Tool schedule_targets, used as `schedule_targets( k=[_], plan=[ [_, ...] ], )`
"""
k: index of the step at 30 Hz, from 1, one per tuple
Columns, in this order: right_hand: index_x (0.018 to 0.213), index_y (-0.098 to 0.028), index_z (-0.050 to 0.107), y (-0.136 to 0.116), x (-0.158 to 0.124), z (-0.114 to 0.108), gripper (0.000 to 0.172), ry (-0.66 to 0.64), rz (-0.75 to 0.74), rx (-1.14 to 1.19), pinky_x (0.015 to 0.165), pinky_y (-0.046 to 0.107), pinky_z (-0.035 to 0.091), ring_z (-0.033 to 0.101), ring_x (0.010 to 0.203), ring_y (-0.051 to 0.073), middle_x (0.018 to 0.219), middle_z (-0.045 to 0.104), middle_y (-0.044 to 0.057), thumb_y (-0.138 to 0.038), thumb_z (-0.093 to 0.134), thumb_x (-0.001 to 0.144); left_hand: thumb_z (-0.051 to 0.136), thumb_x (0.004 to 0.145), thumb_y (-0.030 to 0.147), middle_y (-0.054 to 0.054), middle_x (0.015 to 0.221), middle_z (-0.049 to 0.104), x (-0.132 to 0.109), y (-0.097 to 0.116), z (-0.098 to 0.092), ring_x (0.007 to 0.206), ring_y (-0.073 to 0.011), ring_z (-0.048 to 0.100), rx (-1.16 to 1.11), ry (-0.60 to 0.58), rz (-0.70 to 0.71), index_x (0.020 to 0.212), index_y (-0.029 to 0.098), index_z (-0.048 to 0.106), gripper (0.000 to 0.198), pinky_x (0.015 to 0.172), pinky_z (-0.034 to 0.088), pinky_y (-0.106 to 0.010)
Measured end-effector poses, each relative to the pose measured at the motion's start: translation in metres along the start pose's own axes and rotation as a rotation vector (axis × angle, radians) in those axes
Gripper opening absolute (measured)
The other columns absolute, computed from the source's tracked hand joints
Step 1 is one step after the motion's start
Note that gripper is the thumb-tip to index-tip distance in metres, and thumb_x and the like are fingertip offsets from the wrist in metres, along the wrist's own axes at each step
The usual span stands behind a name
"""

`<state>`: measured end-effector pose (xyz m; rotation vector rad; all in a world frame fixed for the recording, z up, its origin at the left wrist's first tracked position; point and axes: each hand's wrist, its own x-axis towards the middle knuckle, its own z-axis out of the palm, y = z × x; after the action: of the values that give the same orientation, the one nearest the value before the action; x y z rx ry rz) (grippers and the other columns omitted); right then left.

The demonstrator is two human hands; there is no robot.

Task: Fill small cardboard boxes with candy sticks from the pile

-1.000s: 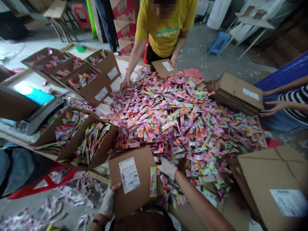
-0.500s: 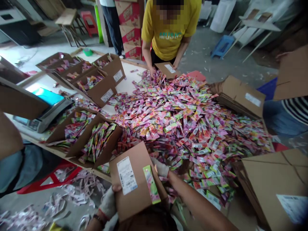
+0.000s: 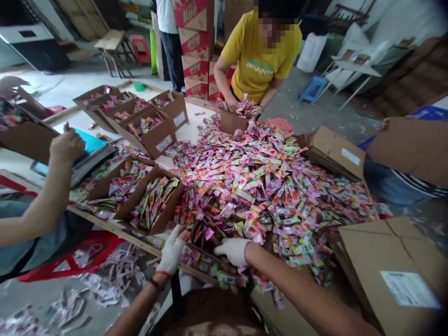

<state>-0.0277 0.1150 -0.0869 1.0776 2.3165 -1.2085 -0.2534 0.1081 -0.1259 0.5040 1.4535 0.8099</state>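
A brown cardboard box (image 3: 205, 249) lies with its opening up at the near table edge, some small wrapped packets in and around it. Its outline is partly hidden by packets and my hands. At its left end is my left hand (image 3: 172, 251), in a white glove with the fingertips bare, closed on the cardboard. My right hand (image 3: 234, 251), also gloved, has its fingers curled at the box's near right side, partly hidden. Beyond both hands spreads a large heap of colourful packets (image 3: 252, 186).
Filled boxes (image 3: 164, 205) stand left of my hands, with more filled boxes (image 3: 154, 133) behind. Flattened cartons (image 3: 392, 261) are stacked at right. A co-worker in a yellow shirt (image 3: 259, 60) handles packets opposite. Another person's arm (image 3: 45, 196) reaches over a scale at left.
The box has gone from tilted up before me, label side showing, to lying open at the heap. The packet on its side is out of sight. A co-worker's hand has come over the scale.
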Motion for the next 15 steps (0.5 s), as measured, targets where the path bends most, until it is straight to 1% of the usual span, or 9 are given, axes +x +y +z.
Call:
schedule_targets(
  k=[2, 4, 6, 7, 9, 10, 12, 13, 15],
  plan=[
    [0.11, -0.023, 0.068, -0.001, -0.036, -0.016, 0.047, 0.075, -0.145, 0.073, 0.086, 0.032, 0.049, 0.063, 0.098, 0.023, 0.111, 0.065, 0.008, -0.005, 0.05, 0.071, 0.065, 0.08, 0.029, -0.004, 0.14, 0.049, 0.007, 0.028, 0.014, 0.138, -0.0229, 0.032, 0.115, -0.121, 0.299, 0.126, 0.02, 0.056, 0.048, 0.116, 0.02, -0.028],
    [0.112, -0.023, 0.066, 0.002, -0.074, -0.031, 0.045, 0.301, -0.154, 0.182, 0.099, 0.029, 0.042, 0.056, 0.113, 0.019, 0.121, 0.061, 0.005, -0.006, 0.043, 0.077, 0.067, 0.077, 0.03, -0.006, 0.148, 0.039, 0.011, 0.049, 0.034, 0.141, -0.0246, 0.027, 0.286, -0.309, 0.503, 0.136, 0.019, 0.048, 0.064, 0.117, 0.016, -0.032],
    [0.111, -0.021, 0.064, 0.004, -0.1, -0.038, 0.04, 0.563, 0.129, 0.169, 0.102, 0.03, 0.04, 0.053, 0.114, 0.02, 0.12, 0.06, 0.005, -0.009, 0.043, 0.08, 0.073, 0.069, 0.027, -0.007, 0.152, 0.032, 0.01, 0.059, 0.051, 0.143, -0.0309, 0.017, 0.564, -0.473, 0.692, 0.135, 0.02, 0.051, 0.07, 0.119, 0.007, -0.04],
    [0.109, -0.02, 0.064, 0.003, -0.105, -0.036, 0.036, 0.629, 0.321, 0.091, 0.1, 0.033, 0.042, 0.055, 0.11, 0.021, 0.116, 0.061, 0.007, -0.009, 0.045, 0.08, 0.075, 0.064, 0.026, -0.008, 0.153, 0.029, 0.007, 0.06, 0.056, 0.144, -0.0355, 0.011, 0.733, -0.53, 0.784, 0.129, 0.02, 0.056, 0.068, 0.118, 0.001, -0.047],
    [0.106, -0.017, 0.064, -0.005, -0.101, -0.025, 0.032, 0.602, 0.583, -0.148, 0.092, 0.041, 0.045, 0.056, 0.101, 0.026, 0.106, 0.062, 0.011, -0.008, 0.047, 0.08, 0.075, 0.06, 0.025, -0.008, 0.155, 0.024, -0.002, 0.054, 0.058, 0.143, -0.0407, 0.002, 1.085, -0.601, 0.931, 0.116, 0.019, 0.065, 0.057, 0.114, -0.011, -0.056],
    [0.101, -0.016, 0.065, -0.011, -0.094, -0.019, 0.03, 0.527, 0.608, -0.271, 0.09, 0.045, 0.045, 0.055, 0.098, 0.029, 0.101, 0.063, 0.012, -0.006, 0.047, 0.08, 0.073, 0.061, 0.027, -0.01, 0.155, 0.022, -0.006, 0.05, 0.056, 0.143, -0.0406, 0.001, 1.242, -0.61, 0.98, 0.11, 0.018, 0.066, 0.051, 0.112, -0.014, -0.059],
    [0.091, -0.017, 0.068, -0.021, -0.082, -0.014, 0.025, 0.364, 0.492, -0.431, 0.085, 0.05, 0.045, 0.055, 0.096, 0.032, 0.091, 0.064, 0.012, -0.006, 0.047, 0.081, 0.068, 0.069, 0.033, -0.015, 0.155, 0.021, -0.013, 0.044, 0.05, 0.144, -0.0372, 0.006, 1.474, -0.606, 1.043, 0.107, 0.014, 0.064, 0.043, 0.111, -0.014, -0.06],
    [0.087, -0.017, 0.068, -0.024, -0.078, -0.017, 0.024, 0.314, 0.407, -0.428, 0.084, 0.049, 0.045, 0.056, 0.094, 0.031, 0.087, 0.065, 0.011, -0.007, 0.047, 0.082, 0.065, 0.072, 0.035, -0.016, 0.154, 0.021, -0.016, 0.042, 0.048, 0.144, -0.0355, 0.009, 1.539, -0.595, 1.066, 0.108, 0.013, 0.063, 0.041, 0.111, -0.013, -0.061],
    [0.087, -0.019, 0.068, -0.019, -0.074, -0.037, 0.024, 0.339, 0.291, -0.265, 0.086, 0.041, 0.046, 0.058, 0.091, 0.025, 0.084, 0.066, 0.007, -0.01, 0.046, 0.085, 0.058, 0.08, 0.037, -0.015, 0.153, 0.026, -0.02, 0.042, 0.047, 0.143, -0.0335, 0.012, 1.567, -0.585, 1.116, 0.11, 0.015, 0.06, 0.037, 0.112, -0.01, -0.062]
  ],
)
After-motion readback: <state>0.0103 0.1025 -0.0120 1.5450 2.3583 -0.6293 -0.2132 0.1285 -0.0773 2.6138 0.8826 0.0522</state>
